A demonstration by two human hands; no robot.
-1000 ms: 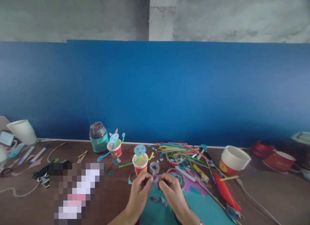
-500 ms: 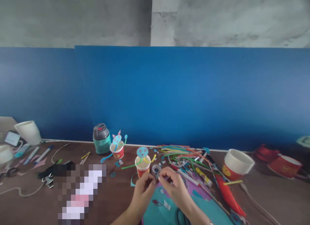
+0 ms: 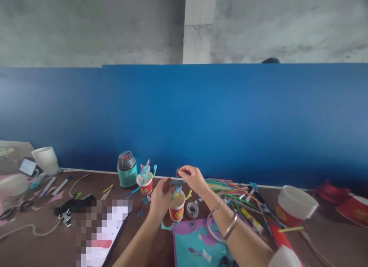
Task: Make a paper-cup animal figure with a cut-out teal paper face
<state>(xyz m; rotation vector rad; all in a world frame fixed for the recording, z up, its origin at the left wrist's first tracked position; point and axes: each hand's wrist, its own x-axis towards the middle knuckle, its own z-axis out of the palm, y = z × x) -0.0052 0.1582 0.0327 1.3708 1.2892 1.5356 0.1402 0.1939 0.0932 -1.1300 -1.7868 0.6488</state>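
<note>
My left hand reaches to a round blue paper face, its thumb and fingers closed at the face's left edge. The face stands on straws in a red and white paper cup. Just above it, my right hand pinches a small dark pinkish paper cutout by its edge. A second paper cup stands behind to the left; its blue face has pointed ears. Beside the nearer cup lies a tape roll.
Teal and purple paper sheets lie in front, with a loose ear-shaped cutout on them. Many coloured straws are piled to the right. A teal jar stands at the back left; a larger paper cup stands right.
Both hands have moved up from over the paper sheets to the nearer cup's face. My right hand now holds the cutout above it. The view has shifted slightly.
</note>
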